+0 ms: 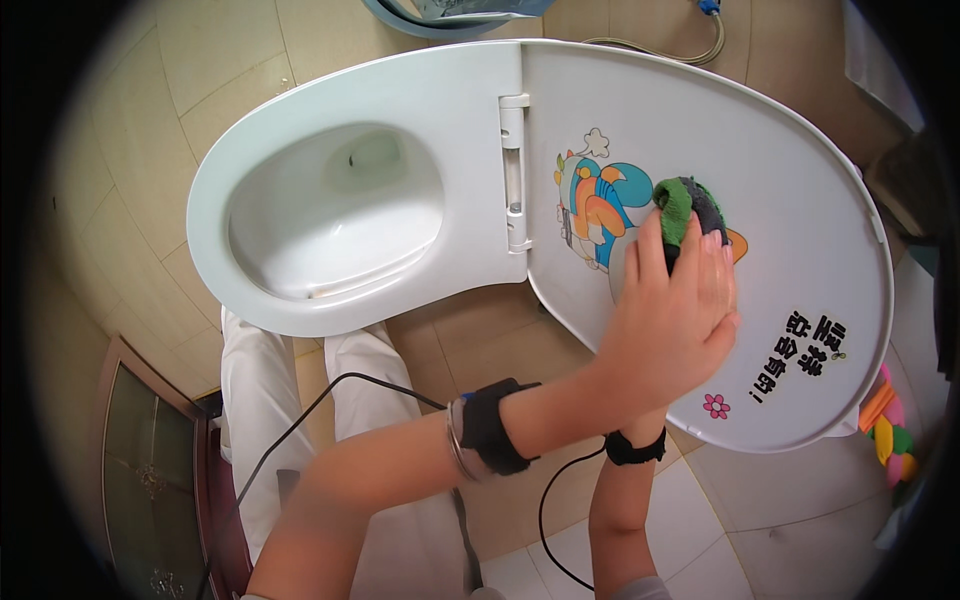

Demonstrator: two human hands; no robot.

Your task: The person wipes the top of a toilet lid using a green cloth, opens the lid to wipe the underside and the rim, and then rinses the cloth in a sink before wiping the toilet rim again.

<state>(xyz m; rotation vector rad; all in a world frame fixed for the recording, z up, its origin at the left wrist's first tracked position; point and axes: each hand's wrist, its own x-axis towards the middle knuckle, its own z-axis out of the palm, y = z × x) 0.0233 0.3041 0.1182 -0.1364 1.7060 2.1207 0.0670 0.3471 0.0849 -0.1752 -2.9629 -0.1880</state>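
My left hand point(667, 307) is closed on a folded green and dark grey cloth point(690, 206), which lies against the inner face of the open white toilet lid point(780, 180). The cloth partly covers a cartoon sticker point(600, 206). Behind my left hand, the right wrist point(646, 427) wears a black strap; most of my right hand is hidden, so its grip does not show. To the left is the white toilet bowl point(337, 247), with a little water at its bottom. White hinge parts point(514, 172) join bowl and lid.
Dark lettering point(810, 345) and a pink flower sticker point(716, 406) are on the lid. A braided hose point(705, 56) and a blue-grey basin point(442, 30) lie beyond. Black cable point(352, 375) loops by my arms. At lower left stands a glass-fronted cabinet point(150, 450); a colourful braided item point(889, 435) is right.
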